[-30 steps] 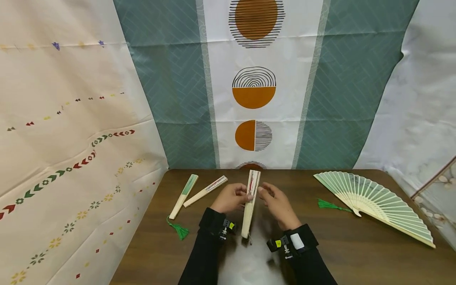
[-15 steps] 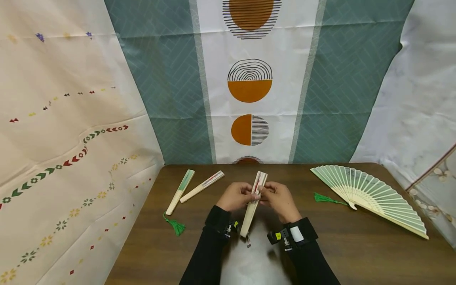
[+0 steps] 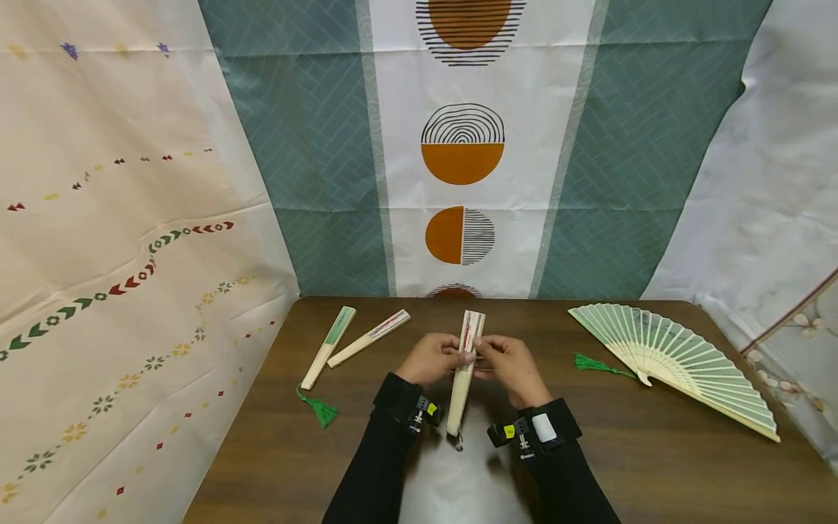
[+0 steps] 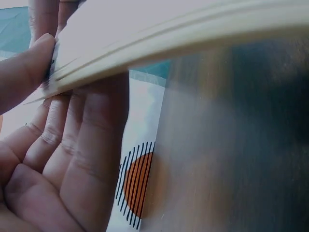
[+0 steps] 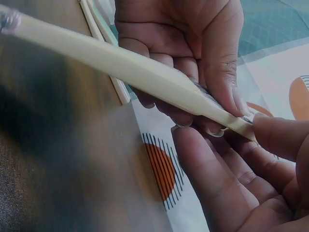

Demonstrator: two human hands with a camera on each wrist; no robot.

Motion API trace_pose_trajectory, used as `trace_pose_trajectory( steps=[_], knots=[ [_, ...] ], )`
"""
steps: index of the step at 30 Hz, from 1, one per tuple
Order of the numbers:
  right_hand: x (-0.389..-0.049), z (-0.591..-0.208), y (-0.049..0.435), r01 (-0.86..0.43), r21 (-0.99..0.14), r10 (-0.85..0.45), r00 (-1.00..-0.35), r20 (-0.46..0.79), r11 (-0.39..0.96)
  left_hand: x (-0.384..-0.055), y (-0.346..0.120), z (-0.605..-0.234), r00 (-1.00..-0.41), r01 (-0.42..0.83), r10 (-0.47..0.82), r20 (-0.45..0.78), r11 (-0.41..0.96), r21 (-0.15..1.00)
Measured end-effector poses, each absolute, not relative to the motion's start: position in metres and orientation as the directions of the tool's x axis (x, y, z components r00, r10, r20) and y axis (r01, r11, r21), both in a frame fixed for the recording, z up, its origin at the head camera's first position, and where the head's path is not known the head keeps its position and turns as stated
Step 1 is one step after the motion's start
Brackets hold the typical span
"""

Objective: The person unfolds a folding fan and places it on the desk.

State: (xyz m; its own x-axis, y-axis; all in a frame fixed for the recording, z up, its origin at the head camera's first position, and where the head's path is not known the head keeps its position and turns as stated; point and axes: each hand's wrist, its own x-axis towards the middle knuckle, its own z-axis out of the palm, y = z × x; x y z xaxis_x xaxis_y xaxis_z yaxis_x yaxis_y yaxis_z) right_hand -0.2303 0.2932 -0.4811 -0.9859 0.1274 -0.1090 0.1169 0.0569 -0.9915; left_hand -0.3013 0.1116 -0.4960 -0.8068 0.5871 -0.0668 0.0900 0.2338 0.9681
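Observation:
A folded hand fan (image 3: 460, 400), pale bamboo with a white, red-marked upper part, stands tilted in front of me above the table. My left hand (image 3: 427, 362) holds it from the left, thumb on the near face and fingers behind. From the right, my right hand (image 3: 513, 370) pinches its upper part near the edge. In the right wrist view, both thumbs press close together near one end of the folded fan (image 5: 135, 72), and a small ring shows at the other end. The left wrist view has its bamboo ribs (image 4: 159, 53) near the lens, overexposed.
On the brown table (image 3: 262, 466), a folded green fan (image 3: 325, 353) with a green tassel (image 3: 322, 412) and a folded white fan (image 3: 368, 340) lie left. A spread green fan (image 3: 687, 371) with its tassel (image 3: 599, 364) lies right. Patterned cloth (image 3: 301, 160) hangs behind.
My right hand has moved left from beside the folded fan and now pinches it. The fan's top tipped right, then came back more upright. The head view has shifted slightly.

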Motion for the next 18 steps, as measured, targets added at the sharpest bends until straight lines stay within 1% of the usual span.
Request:
trace_pose_trajectory(
  steps=[6, 18],
  knots=[
    [-0.2306, -0.4831, 0.2907, 0.11, -0.994, 0.154, -0.983, -0.105, 0.025, -0.2991, 0.113, -0.4948, -0.815, 0.095, 0.576, -0.058, 0.233, 0.968],
    [-0.2299, -0.4818, 0.2881, 0.128, -0.992, 0.205, -0.971, -0.121, 0.018, -0.2971, 0.1144, -0.4933, -0.837, 0.133, 0.546, -0.037, 0.269, 0.954]
  ],
)
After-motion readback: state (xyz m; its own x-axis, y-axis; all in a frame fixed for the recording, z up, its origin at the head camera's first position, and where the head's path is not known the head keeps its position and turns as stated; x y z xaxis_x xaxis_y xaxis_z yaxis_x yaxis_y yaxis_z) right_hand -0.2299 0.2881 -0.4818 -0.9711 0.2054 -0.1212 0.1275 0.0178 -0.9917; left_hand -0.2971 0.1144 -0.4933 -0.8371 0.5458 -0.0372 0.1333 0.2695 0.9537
